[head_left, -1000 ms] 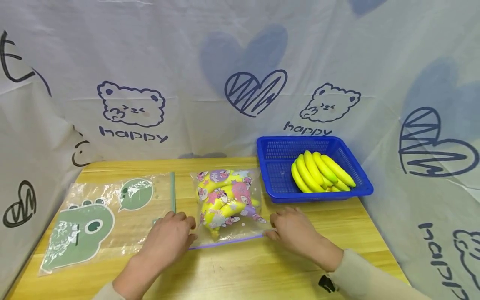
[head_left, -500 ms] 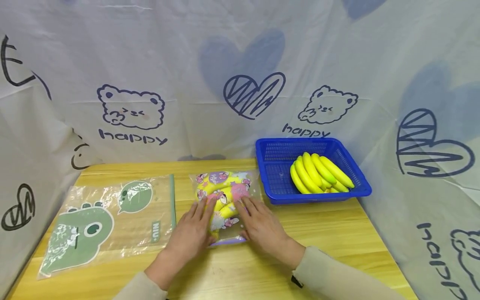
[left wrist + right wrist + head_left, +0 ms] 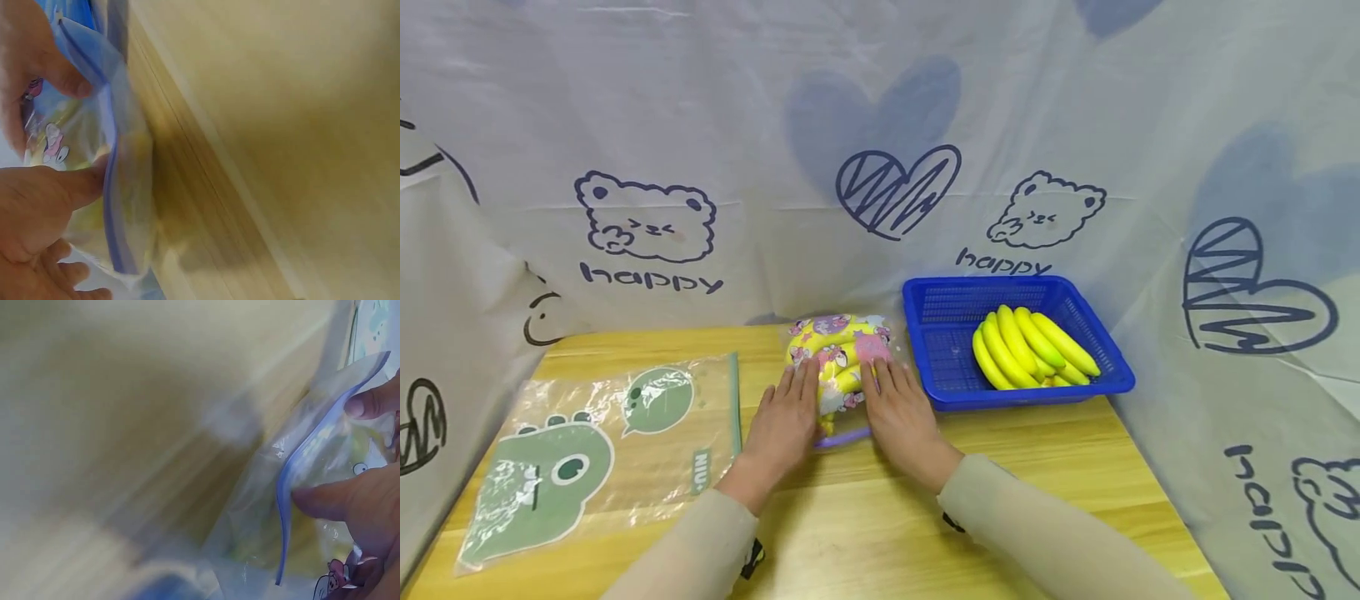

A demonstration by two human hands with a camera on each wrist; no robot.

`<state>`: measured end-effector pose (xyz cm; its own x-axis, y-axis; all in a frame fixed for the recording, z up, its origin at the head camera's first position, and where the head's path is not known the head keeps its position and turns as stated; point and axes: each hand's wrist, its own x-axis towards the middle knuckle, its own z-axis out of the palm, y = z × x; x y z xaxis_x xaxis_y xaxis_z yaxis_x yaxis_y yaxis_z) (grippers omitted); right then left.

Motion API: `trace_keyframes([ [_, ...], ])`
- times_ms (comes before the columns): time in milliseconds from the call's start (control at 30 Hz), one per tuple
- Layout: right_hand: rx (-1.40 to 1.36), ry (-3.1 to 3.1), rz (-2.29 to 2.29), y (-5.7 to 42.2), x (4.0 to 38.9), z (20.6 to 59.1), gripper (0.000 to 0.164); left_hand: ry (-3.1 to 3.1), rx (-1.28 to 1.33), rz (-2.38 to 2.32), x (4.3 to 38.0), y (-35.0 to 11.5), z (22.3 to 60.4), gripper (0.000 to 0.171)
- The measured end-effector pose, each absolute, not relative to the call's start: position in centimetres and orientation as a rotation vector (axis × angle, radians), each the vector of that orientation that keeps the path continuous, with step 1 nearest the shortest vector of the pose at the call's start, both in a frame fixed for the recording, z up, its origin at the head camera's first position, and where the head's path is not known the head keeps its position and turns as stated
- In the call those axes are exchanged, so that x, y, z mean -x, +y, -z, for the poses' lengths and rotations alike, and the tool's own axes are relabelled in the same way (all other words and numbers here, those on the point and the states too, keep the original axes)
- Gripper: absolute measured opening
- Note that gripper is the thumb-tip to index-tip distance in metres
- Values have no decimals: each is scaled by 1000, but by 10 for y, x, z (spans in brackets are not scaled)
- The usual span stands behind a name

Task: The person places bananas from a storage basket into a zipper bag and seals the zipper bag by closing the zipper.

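A clear zip bag (image 3: 831, 335) with pink and purple cartoon prints lies on the table with yellow bananas (image 3: 848, 381) inside. My left hand (image 3: 784, 423) presses on its left side, my right hand (image 3: 901, 415) on its right side, fingers straight and pointing away from me. The purple zip strip (image 3: 842, 438) faces me between the wrists. In the left wrist view the left thumb (image 3: 84, 185) touches the bag right at the strip (image 3: 111, 206). In the right wrist view the right thumb (image 3: 322, 499) lies against the same strip (image 3: 284, 506).
A blue basket (image 3: 942, 397) at the back right holds a bunch of bananas (image 3: 1022, 350). To the left a flat zip bag (image 3: 673, 467) with a green dinosaur print lies on the wooden table (image 3: 850, 533). A patterned cloth (image 3: 775, 125) hangs behind and along the sides.
Both hands left the zip strip's ends, moved inward onto the bag with fingers extended, then slid away from me. The banana-filled bag shifted toward the back cloth.
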<state>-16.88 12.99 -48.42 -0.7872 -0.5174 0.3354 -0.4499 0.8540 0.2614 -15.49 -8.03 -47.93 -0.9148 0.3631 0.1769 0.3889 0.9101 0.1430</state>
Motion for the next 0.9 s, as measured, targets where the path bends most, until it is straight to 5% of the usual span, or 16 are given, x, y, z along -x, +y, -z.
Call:
trace_keyframes([
  [133,-713,-2679,283,124,178,481,59,-2962,538,222,164,-79,480,80],
  [433,-712,-2714,335,123,185,478,59,-3023,547,267,173,-79,475,77],
  [900,-704,-2775,204,115,183,471,53,-3182,620,418,181,-91,467,98],
])
